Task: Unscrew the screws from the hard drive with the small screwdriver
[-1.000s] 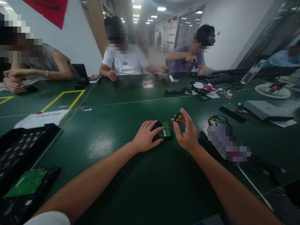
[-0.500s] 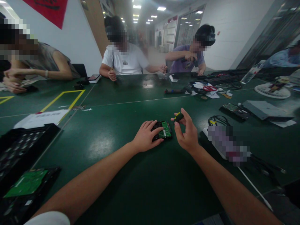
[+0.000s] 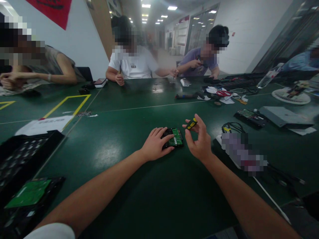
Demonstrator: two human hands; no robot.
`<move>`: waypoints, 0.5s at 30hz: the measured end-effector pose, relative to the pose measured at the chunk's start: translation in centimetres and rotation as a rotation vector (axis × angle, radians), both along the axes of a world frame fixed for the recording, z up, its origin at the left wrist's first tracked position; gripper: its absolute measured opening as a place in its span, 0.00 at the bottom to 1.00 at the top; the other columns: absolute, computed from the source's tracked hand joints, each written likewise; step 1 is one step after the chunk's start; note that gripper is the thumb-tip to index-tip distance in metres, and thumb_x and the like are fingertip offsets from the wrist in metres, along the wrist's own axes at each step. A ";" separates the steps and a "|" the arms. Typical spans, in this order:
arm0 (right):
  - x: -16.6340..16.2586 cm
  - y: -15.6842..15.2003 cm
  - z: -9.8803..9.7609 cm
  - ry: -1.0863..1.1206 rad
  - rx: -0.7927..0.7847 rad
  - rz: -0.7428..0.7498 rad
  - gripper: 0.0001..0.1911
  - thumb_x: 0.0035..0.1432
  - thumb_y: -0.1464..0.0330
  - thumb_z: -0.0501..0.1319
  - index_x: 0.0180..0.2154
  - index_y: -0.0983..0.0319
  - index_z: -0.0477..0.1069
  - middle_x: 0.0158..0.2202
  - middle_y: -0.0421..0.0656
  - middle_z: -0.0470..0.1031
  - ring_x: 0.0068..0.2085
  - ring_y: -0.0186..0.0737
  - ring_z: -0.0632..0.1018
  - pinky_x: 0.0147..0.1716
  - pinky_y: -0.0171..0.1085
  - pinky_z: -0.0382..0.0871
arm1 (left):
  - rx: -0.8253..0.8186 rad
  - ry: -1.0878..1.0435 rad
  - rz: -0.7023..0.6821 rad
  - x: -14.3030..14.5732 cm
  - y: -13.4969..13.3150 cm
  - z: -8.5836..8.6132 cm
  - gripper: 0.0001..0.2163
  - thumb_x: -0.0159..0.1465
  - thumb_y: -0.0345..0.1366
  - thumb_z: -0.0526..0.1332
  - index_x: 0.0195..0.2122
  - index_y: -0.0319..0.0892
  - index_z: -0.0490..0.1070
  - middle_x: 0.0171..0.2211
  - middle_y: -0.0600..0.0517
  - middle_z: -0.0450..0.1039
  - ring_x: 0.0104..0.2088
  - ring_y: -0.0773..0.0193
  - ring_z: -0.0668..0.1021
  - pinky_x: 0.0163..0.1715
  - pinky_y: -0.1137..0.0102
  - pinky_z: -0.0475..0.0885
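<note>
A small hard drive [image 3: 177,137] with a green circuit board lies on the dark green table. Over its left part rests my left hand [image 3: 157,143], thumb along the near edge and fingers across the top, holding it against the table. Just right of the drive, my right hand [image 3: 199,139] is raised with a black and yellow screwdriver [image 3: 191,124] in its fingers. The handle shows between thumb and forefinger; I cannot make out the shaft or tip.
At left are a black tray [image 3: 30,151] and another drive with a green board [image 3: 28,193]. On the right lie a power strip [image 3: 219,141] with cables, another hard drive [image 3: 249,118] and a grey metal box [image 3: 284,116]. Several people sit around the table.
The screwdriver handle has turned in my right fingers, showing more of its yellow side. My left hand and the hard drive stay in place.
</note>
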State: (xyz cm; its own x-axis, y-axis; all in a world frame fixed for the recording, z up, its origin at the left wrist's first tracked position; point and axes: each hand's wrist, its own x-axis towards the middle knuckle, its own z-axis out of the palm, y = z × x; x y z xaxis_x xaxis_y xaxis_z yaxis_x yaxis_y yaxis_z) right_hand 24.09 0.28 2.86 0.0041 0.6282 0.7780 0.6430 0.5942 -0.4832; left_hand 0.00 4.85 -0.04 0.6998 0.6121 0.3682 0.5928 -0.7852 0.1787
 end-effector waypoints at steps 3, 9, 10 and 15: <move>-0.1 0.1 -0.1 0.008 0.014 -0.044 0.37 0.72 0.66 0.63 0.75 0.53 0.51 0.58 0.51 0.79 0.47 0.47 0.86 0.51 0.52 0.86 | -0.003 0.002 0.001 0.0 0.0 0.0 0.28 0.71 0.56 0.63 0.69 0.51 0.71 0.73 0.40 0.62 0.71 0.38 0.65 0.70 0.39 0.60; -0.1 0.2 -0.6 0.019 0.096 -0.170 0.36 0.66 0.62 0.70 0.69 0.53 0.59 0.58 0.50 0.76 0.39 0.43 0.83 0.42 0.49 0.86 | 0.000 0.021 -0.003 -0.1 0.1 -0.1 0.29 0.72 0.56 0.62 0.70 0.50 0.70 0.74 0.39 0.59 0.72 0.38 0.64 0.71 0.39 0.59; -0.1 0.1 -0.7 0.024 0.096 -0.167 0.36 0.65 0.62 0.71 0.68 0.53 0.59 0.57 0.50 0.76 0.39 0.43 0.83 0.41 0.49 0.86 | 0.000 0.023 -0.004 -0.1 0.1 -0.1 0.29 0.72 0.56 0.61 0.70 0.49 0.70 0.74 0.39 0.59 0.72 0.38 0.64 0.71 0.39 0.59; -0.3 -0.1 -0.5 0.044 0.090 -0.162 0.34 0.65 0.62 0.71 0.66 0.53 0.60 0.58 0.50 0.76 0.43 0.44 0.83 0.42 0.48 0.86 | -0.015 0.011 -0.002 -0.1 0.1 0.0 0.29 0.72 0.56 0.62 0.70 0.50 0.70 0.74 0.40 0.60 0.72 0.38 0.64 0.71 0.38 0.59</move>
